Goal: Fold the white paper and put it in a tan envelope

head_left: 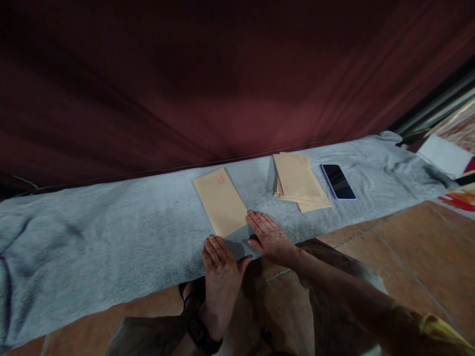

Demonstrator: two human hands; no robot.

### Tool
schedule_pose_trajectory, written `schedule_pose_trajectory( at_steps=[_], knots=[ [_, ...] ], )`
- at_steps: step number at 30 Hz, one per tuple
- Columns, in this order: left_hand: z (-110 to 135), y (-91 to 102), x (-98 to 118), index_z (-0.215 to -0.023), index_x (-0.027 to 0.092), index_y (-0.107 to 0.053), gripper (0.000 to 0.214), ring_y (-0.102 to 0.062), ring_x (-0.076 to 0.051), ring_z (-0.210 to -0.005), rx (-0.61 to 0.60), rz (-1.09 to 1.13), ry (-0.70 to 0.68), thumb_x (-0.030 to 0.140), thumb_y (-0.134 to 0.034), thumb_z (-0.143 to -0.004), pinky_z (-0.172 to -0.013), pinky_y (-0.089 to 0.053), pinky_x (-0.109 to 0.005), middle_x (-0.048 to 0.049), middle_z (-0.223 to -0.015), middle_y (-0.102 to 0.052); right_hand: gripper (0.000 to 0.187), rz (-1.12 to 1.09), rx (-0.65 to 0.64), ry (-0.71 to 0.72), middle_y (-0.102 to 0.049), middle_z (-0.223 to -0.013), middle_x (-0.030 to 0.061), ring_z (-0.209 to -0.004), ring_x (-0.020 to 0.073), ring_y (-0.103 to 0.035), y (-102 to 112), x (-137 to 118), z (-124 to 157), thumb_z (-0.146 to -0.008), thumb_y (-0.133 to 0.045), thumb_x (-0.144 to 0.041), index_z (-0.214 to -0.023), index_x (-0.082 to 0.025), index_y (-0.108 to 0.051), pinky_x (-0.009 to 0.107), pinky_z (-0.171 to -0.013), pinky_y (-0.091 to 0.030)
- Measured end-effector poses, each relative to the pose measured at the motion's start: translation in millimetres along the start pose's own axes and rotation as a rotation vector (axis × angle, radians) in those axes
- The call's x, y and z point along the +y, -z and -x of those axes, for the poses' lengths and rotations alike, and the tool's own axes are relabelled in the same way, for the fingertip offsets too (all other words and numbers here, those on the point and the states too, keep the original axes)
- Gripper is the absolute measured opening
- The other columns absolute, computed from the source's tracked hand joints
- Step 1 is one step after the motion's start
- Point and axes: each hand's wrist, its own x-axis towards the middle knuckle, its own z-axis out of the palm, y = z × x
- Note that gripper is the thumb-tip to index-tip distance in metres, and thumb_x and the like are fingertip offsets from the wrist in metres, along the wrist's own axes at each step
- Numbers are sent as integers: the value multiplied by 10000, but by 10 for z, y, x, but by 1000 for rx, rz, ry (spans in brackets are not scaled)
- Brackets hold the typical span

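Note:
A single tan paper envelope (222,202) with small reddish print near its far edge lies flat on a grey cloth. My left hand (220,269) rests palm down by its near left corner, fingers stretched out and side by side. At the near right corner, the fingertips of my right hand (270,237) touch or almost touch the paper, those fingers also straight and flat. Neither hand grips anything. Right of the envelope lies a loose, fanned pile of similar envelopes (295,178).
The grey cloth (129,222) covers a long, narrow surface. A phone in a purple case (338,182) lies right of the pile. Dark red fabric (237,99) hangs behind. Tiled floor (415,252) shows in front, and a white sheet (445,155) is at far right.

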Motion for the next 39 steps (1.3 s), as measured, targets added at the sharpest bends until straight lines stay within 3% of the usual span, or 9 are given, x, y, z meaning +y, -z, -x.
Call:
schedule_pose_trajectory(
  at_steps=[7,11,14,18,22,30,39],
  knots=[
    [-53,55,-162,-1346,-22,-570,745,-560,-420,-1280,57,59,13,598,-411,-966,-1006,-490,-522,-318,-1379,-573,649,-2,-15,-5,-339,-1615,189,-1505,293,-306,11,-9,-13,-1011,-488,-379,-1548,-44,-342,481,-1239,-293],
    [-214,106,-426,-1396,99,-536,548,-618,-332,-1185,103,210,34,458,-439,-993,-976,-517,-443,-194,-1304,-654,684,-35,8,-21,-312,-1624,194,-1518,297,-277,58,-16,-52,-1013,-480,-393,-1575,-58,-280,517,-1238,-278],
    [-314,114,-519,-1421,96,-504,526,-612,-328,-1176,152,293,50,401,-444,-997,-974,-521,-445,-201,-1282,-648,696,-65,22,26,-297,-1637,159,-1523,296,-265,114,-56,-102,-1015,-479,-390,-1602,-114,-225,543,-1242,-251],
    [-296,76,-379,-1479,99,-447,508,-517,-312,-1340,178,326,-81,286,-417,-1007,-1090,-462,-459,-193,-1435,-560,678,-92,0,142,-304,-1639,129,-1520,271,-275,120,-151,-132,-1016,-481,-367,-1601,-129,-236,510,-1253,-247],
    [-185,-29,-182,-1500,55,-415,545,-426,-296,-1442,102,285,-210,298,-413,-1012,-1168,-405,-453,-183,-1537,-481,660,-89,-12,177,-356,-1613,149,-1502,265,-319,43,-189,-102,-1009,-495,-357,-1578,-89,-295,467,-1258,-257],
    [-86,-72,-117,-1465,7,-470,670,-404,-365,-1453,67,193,-142,469,-459,-979,-1170,-383,-522,-255,-1539,-434,585,-80,24,135,-389,-1597,136,-1485,256,-358,2,-137,-75,-1009,-487,-282,-1556,-121,-357,466,-1246,-287],
    [-144,63,-161,-1329,29,-611,444,-557,-361,-1324,38,125,-54,234,-393,-1000,-1041,-501,-468,-254,-1475,-523,587,-96,-10,101,-399,-1592,136,-1465,261,-393,58,-57,-96,-1008,-513,-336,-1544,-136,-382,484,-1244,-275]
  ],
)
